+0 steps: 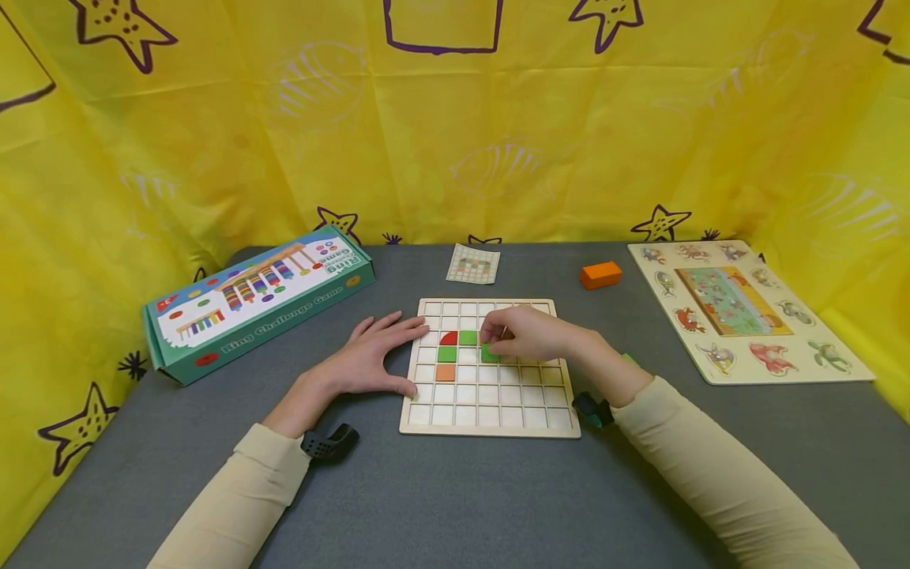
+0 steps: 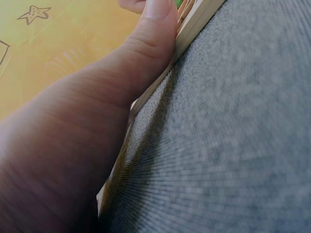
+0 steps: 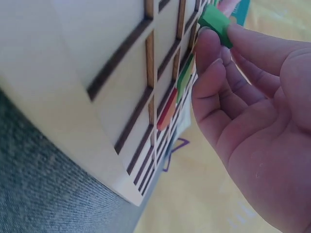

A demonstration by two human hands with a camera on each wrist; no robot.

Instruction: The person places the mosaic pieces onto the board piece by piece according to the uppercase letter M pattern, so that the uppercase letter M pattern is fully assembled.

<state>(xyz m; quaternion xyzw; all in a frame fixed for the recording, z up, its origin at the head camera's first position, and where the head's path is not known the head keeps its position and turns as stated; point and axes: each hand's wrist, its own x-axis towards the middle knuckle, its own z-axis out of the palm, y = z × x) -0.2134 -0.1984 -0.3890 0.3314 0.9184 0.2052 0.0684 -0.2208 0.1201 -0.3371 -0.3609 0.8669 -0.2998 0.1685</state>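
A wooden grid board [image 1: 490, 432] lies on the table before me. Set in its cells are a red rounded piece [image 1: 449, 339], two green square tiles [image 1: 446, 355] and an orange tile [image 1: 445, 372]. My right hand [image 1: 529, 332] is over the upper middle of the grid, pinching another green tile [image 3: 216, 24] between thumb and fingers. In the right wrist view this tile is tilted and its edge stands off the board. With fingers spread and fairly straight, my left hand [image 1: 370, 356] rests at the board's left edge; its thumb [image 2: 150, 43] touches the frame.
Behind the board lies a small pattern card [image 1: 473, 264] with a printed grid. An orange block [image 1: 600, 275] is to its right. A ring game box [image 1: 259, 300] stands at the left, and a sea animal puzzle board [image 1: 746, 316] lies at the right. Yellow cloth [image 1: 426, 118] hangs behind.
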